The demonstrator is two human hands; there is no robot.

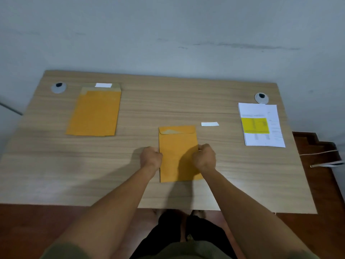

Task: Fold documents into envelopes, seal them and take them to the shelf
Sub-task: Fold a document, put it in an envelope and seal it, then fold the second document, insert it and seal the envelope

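An orange envelope (178,152) lay flat near the middle of the wooden desk (168,109), flap folded down at its far end. The left hand (150,157) gripped its left edge with curled fingers; the right hand (204,158) gripped its right edge the same way. A stack of envelopes (94,113) lay at far left, a white strip (103,85) on its top. Another white strip (209,124) sat just beyond the held envelope. Printed documents (261,125) lay at right.
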